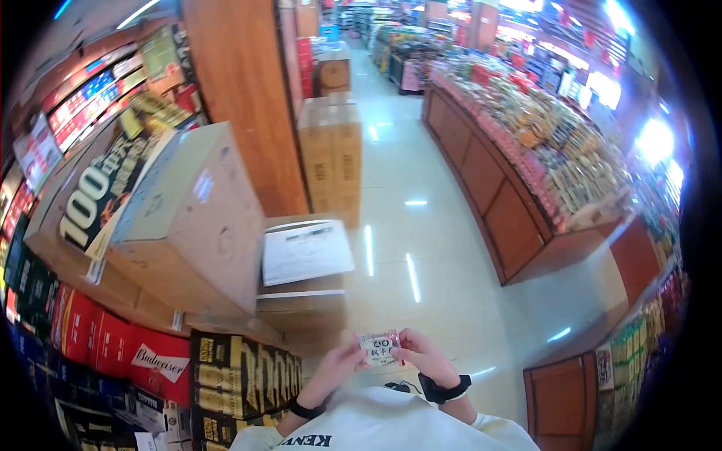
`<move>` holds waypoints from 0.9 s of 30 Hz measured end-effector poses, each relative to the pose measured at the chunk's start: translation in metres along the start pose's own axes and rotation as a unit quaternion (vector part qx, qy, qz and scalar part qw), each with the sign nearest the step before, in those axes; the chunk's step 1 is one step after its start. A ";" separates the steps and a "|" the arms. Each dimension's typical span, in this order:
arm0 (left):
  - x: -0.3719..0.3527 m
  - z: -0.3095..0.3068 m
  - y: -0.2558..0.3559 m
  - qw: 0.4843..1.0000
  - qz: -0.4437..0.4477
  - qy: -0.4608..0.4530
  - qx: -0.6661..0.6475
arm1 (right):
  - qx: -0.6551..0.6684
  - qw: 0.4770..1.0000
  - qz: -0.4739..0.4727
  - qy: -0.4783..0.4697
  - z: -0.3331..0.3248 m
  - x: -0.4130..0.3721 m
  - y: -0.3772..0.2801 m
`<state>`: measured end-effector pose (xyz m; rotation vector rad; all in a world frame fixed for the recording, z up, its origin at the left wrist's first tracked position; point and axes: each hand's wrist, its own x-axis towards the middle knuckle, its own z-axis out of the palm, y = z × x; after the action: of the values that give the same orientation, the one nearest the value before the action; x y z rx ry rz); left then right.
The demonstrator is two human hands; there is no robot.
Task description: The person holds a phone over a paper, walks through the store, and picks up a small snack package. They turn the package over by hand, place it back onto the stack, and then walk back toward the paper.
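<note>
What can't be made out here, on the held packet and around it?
In the head view:
Back of the packet: faces away from the camera.
Packet's fine print: too small.
Labels of goods on the wooden counter: too small, blurred.
Rest of the white shirt: cut off by the bottom edge.
</note>
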<state>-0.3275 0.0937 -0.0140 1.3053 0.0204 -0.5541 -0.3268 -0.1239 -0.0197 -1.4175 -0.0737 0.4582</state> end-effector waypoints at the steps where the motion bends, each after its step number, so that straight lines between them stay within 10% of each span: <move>1: 0.006 0.019 -0.002 1.000 -0.006 -0.013 -0.001 | 0.002 1.000 -0.004 0.017 -0.013 -0.015 -0.003; 13: 0.059 0.170 -0.020 0.985 -0.071 -0.149 0.045 | 0.035 0.982 -0.043 0.180 -0.121 -0.142 -0.012; 27: 0.111 0.192 0.000 0.951 -0.084 -0.279 0.100 | 0.048 0.959 -0.038 0.278 -0.132 -0.139 -0.013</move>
<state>-0.2865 -0.1236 0.0046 1.3091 -0.4045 -1.0793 -0.4082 -0.2972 0.0019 -1.3956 0.3445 -0.0129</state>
